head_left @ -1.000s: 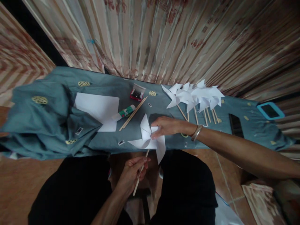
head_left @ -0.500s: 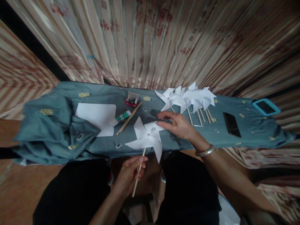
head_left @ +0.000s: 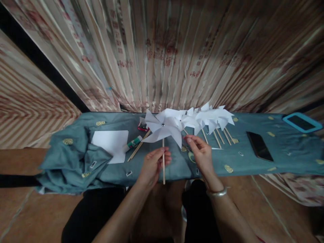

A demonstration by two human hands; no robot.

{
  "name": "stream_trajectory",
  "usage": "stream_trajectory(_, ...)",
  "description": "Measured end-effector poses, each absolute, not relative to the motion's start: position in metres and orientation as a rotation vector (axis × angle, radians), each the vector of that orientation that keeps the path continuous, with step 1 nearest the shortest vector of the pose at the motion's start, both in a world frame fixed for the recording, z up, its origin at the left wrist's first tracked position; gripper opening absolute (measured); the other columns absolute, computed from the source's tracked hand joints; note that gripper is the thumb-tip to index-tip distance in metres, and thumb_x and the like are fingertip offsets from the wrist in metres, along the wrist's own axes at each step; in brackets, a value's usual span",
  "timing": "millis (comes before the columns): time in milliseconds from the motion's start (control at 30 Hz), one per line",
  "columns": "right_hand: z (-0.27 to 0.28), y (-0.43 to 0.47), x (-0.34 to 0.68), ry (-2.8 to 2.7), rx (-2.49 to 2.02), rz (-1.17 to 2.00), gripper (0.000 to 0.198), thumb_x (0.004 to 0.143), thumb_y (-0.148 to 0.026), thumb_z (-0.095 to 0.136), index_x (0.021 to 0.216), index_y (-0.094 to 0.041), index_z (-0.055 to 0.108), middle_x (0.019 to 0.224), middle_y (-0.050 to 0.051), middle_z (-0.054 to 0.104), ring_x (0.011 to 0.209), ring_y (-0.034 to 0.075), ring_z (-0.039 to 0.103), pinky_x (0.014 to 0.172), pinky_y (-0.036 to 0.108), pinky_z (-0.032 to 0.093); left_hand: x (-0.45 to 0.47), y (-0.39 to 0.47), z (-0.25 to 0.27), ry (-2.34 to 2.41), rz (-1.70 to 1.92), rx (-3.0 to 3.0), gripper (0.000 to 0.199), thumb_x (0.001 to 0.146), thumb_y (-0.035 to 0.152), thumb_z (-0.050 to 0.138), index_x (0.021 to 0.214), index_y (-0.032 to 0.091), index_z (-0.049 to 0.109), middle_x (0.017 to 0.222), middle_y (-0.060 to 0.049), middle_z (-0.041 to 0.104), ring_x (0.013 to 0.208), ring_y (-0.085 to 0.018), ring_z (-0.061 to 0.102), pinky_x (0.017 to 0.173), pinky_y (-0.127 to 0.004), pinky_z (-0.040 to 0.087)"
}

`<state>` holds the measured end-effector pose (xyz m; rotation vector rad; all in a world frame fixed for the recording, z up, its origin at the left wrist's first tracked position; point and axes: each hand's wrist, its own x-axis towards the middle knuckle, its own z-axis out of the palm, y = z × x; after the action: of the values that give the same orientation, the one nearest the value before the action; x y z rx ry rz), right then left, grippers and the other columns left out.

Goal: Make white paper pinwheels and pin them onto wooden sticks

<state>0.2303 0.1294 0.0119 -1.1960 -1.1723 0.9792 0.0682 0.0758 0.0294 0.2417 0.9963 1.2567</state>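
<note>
In my left hand a white paper pinwheel stands upright, its thin wooden stick pinched between thumb and fingers. A small shiny round pin sits at the pinwheel's centre. My right hand is to the right of it, thumb and fingers drawn together by the stick of another pinwheel on the table. Whether anything is between those fingertips is hidden. Behind the right hand, several finished-looking white pinwheels lie overlapping in a row, sticks toward me.
A grey-green cloth covers the narrow table. On its left lie white paper sheets, a green-and-white glue stick, wooden sticks and a small red box, partly covered. At right lie a black phone and a blue-framed device.
My left hand has raised the pinwheel away from me and turned it more upright. My right hand has left its blade and drawn its fingers together at the right. The view has tilted up.
</note>
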Motion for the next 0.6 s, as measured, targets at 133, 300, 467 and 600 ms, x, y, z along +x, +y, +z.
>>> stream_trajectory(133,-0.002,0.121,0.215,-1.202,-1.191,1.280,0.038,0.070,-0.058,0.070,0.073,-0.020,0.073,0.070,0.004,0.073,0.066,0.017,0.064,0.069,0.032,0.052,0.067,0.104,0.025,1.008,1.330,0.320,0.030,0.053,0.029,0.086,0.074,0.010,0.076,0.070,-0.005,0.069,0.063,-0.009,0.058,0.063,-0.020,0.047)
stream_trajectory(300,-0.009,0.106,0.193,-1.391,-1.123,1.525,0.031,0.071,-0.051,0.073,0.071,-0.020,0.074,0.065,0.000,0.068,0.062,0.013,0.058,0.062,0.026,0.046,0.062,0.114,0.009,1.049,1.329,0.434,0.037,0.049,0.040,0.086,0.074,0.014,0.077,0.056,0.001,0.059,0.058,-0.009,0.048,0.056,-0.021,0.038)
stream_trajectory(467,-0.018,0.101,0.180,-1.291,-1.137,1.620,0.028,0.067,-0.046,0.076,0.066,-0.018,0.070,0.058,-0.002,0.062,0.054,0.010,0.050,0.054,0.023,0.038,0.056,0.110,0.002,1.110,1.290,0.483,0.033,0.052,0.041,0.085,0.072,0.017,0.078,0.055,0.001,0.058,0.060,-0.011,0.048,0.059,-0.023,0.037)
stream_trajectory(600,-0.019,0.102,0.176,-1.241,-1.139,1.639,0.029,0.065,-0.046,0.077,0.062,-0.018,0.069,0.056,-0.003,0.061,0.054,0.009,0.050,0.054,0.023,0.038,0.053,0.111,0.003,1.114,1.294,0.479,0.035,0.051,0.041,0.085,0.075,0.017,0.078,0.061,-0.001,0.064,0.063,-0.011,0.051,0.061,-0.023,0.039)
